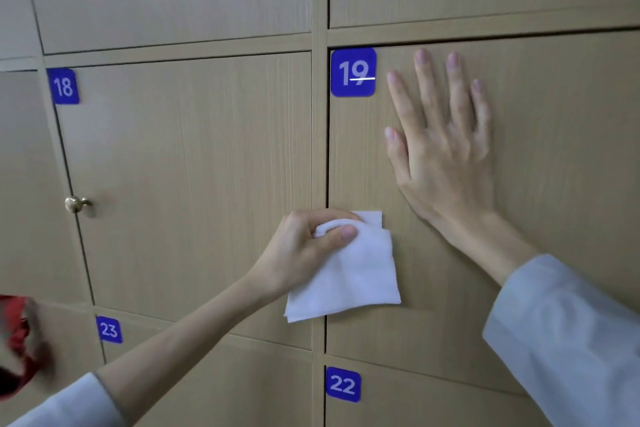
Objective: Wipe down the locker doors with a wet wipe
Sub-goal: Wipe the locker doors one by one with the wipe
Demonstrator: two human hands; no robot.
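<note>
A wall of light wooden locker doors fills the view. My left hand (304, 246) grips a white wet wipe (349, 277) at its top, and the wipe hangs against the lower left part of door 19 (561, 184), overlapping the gap beside door 18 (194, 163). My right hand (443, 142) presses flat on door 19 with straight, spread fingers, just right of the blue "19" label (353, 72). Door 19 stands slightly out from its frame along the top edge.
Door 18 has a blue label (63, 86) and a small brass knob (76, 203) near its left edge. Below are doors 23 (109, 329) and 22 (343, 384). A blurred red object (20, 340) shows at the left edge.
</note>
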